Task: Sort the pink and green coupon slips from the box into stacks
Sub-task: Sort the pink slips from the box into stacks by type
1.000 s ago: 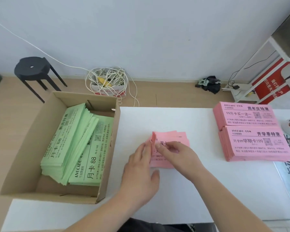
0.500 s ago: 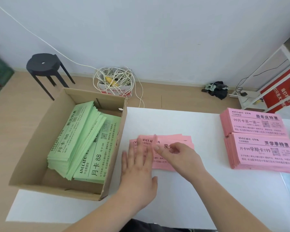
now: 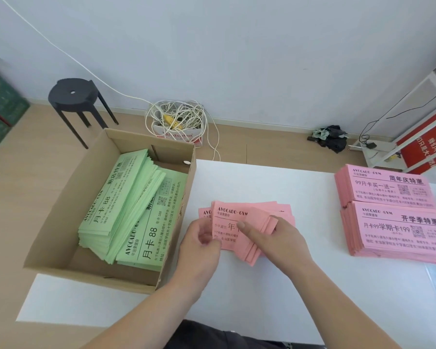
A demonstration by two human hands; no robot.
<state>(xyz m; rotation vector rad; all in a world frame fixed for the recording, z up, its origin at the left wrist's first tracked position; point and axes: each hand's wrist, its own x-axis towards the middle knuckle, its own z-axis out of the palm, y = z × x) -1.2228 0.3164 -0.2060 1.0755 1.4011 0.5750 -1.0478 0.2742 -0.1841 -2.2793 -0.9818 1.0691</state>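
Both hands hold loose pink slips (image 3: 230,224) on table (image 3: 300,285): L hand (image 3: 199,241) pinches left edge, R hand (image 3: 278,238) grips right side.

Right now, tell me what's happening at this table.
A person holds a loose bunch of pink coupon slips on the white table with both hands: the left hand pinches its near-left edge, the right hand grips its right side, thumb on top. Green coupon slips lie in the cardboard box on the left; two squared pink stacks sit on the right.
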